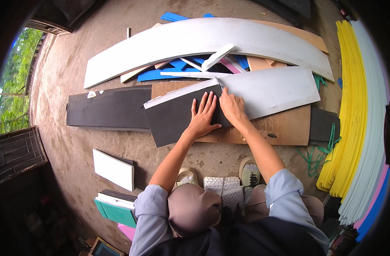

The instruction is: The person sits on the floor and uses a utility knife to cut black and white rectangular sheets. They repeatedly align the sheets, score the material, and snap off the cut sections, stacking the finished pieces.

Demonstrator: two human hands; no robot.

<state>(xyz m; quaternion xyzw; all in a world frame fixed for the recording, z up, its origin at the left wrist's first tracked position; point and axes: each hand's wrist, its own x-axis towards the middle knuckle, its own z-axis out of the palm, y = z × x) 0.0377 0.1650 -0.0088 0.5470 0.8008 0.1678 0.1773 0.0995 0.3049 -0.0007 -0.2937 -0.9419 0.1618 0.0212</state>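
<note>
My left hand [202,117] lies flat with spread fingers on a black foam sheet [173,121]. That sheet rests on top of a white foam sheet [271,91], whose edge strip shows along the black sheet's far side. My right hand [232,106] is closed around a utility knife [219,83]. Its blade points away from me and touches the white foam by the black sheet's right edge. Both sheets lie over a brown board [284,128]. The knife's handle is mostly hidden in my fist.
Beyond lies a large curved white sheet [195,38] with blue offcuts [161,75] beside it. Dark foam [112,109] extends left. Stacked yellow sheets [348,106] stand at the right, near green strips [318,160]. A white block [113,169] lies nearer left.
</note>
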